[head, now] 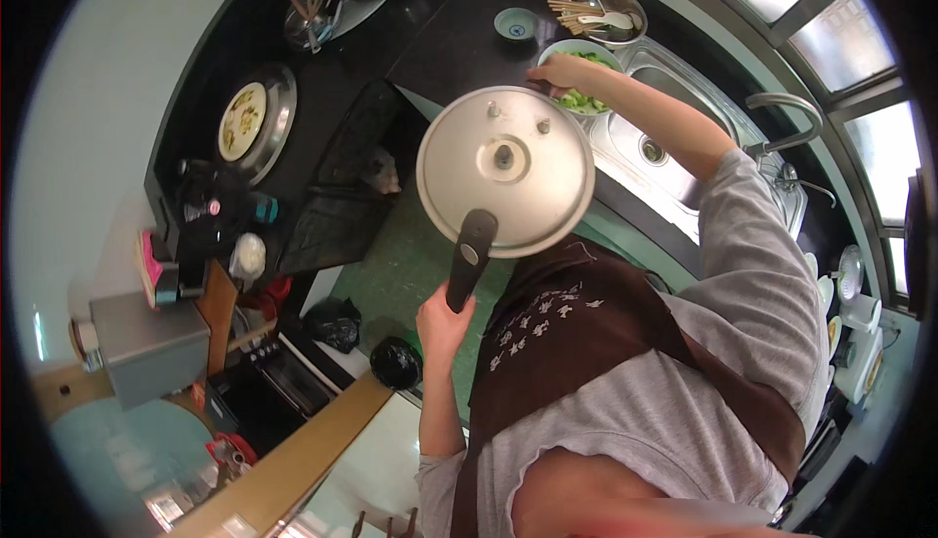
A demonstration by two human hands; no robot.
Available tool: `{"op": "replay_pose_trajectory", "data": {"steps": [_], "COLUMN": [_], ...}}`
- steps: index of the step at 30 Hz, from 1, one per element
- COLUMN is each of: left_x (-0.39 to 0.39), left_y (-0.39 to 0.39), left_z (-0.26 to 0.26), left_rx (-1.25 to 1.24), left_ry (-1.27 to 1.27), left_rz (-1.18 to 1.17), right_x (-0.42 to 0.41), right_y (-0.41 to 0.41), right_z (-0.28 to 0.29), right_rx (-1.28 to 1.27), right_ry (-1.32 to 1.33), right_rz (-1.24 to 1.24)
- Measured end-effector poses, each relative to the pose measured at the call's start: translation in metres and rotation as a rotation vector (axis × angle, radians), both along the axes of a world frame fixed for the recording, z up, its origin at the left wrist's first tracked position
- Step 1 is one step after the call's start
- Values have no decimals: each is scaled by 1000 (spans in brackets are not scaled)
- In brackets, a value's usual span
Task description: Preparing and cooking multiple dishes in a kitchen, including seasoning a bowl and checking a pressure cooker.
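Observation:
A pressure cooker point(506, 186) with its metal lid on is held up in front of my apron. My left hand point(445, 324) is closed around the end of its long black handle. At the far side, my right hand point(560, 75) has its fingers at a dark part of the cooker, probably the short side handle, mostly hidden under the hand. Just beyond the lid, a bowl of cut green vegetables point(579, 102) is partly covered by my right hand and forearm. A small pale green bowl point(515, 25) stands on the black counter behind it.
To the right lies a steel sink point(645, 124) with a curved faucet point(795, 109). A metal bowl point(637, 6) holds chopsticks and spoons. At left are a plate of food point(242, 122) on a metal tray and black bags. Pots stand at the back left; an oven point(271, 391) is lower left.

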State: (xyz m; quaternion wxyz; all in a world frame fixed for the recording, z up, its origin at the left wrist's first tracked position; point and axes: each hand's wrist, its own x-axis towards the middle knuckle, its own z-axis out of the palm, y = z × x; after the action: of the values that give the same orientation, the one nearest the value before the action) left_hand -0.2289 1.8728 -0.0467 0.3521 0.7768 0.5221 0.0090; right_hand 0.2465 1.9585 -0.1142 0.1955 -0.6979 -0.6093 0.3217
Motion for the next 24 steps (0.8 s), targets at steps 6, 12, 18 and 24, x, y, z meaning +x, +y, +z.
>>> {"op": "replay_pose_trajectory", "data": {"steps": [6, 12, 18, 24], "left_x": [31, 71, 89, 101], "left_y": [79, 137, 170, 184], "left_z": [-42, -65, -85, -95], "left_rx": [-3, -3, -23, -1], "left_ry": [24, -39, -24, -37], "left_rz": [32, 51, 13, 11], "right_x": [8, 56, 89, 132], "right_y": [96, 164, 192, 176], "right_z": [-2, -28, -17, -33], "right_rx": [-318, -445, -350, -47], "right_ry": [244, 183, 40, -146], "right_rz": [-457, -445, -226, -156]}}
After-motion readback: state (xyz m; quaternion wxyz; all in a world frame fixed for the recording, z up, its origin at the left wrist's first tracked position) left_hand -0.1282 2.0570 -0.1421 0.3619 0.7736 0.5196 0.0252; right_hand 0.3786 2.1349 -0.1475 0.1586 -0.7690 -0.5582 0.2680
